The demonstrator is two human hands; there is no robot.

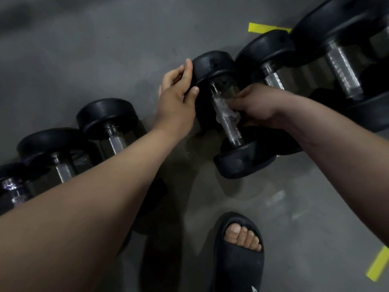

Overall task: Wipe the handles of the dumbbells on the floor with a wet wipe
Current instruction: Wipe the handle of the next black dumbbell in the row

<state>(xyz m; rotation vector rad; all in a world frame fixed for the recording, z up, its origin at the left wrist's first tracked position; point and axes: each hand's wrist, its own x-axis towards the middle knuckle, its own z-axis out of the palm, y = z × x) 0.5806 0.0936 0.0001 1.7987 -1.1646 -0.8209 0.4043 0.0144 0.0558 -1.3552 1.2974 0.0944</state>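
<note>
The left hand [179, 95] grips the far head [212, 64] of a dumbbell [242, 163] lying mid-row on the floor [105, 60]. The right hand [254, 106] clamps a wet wipe [226, 111], apparently crumpled, around its knurled handle [230, 128].

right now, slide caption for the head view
Left hand grips a dumbbell while right hand holds a wet wipe on its handle.
</note>
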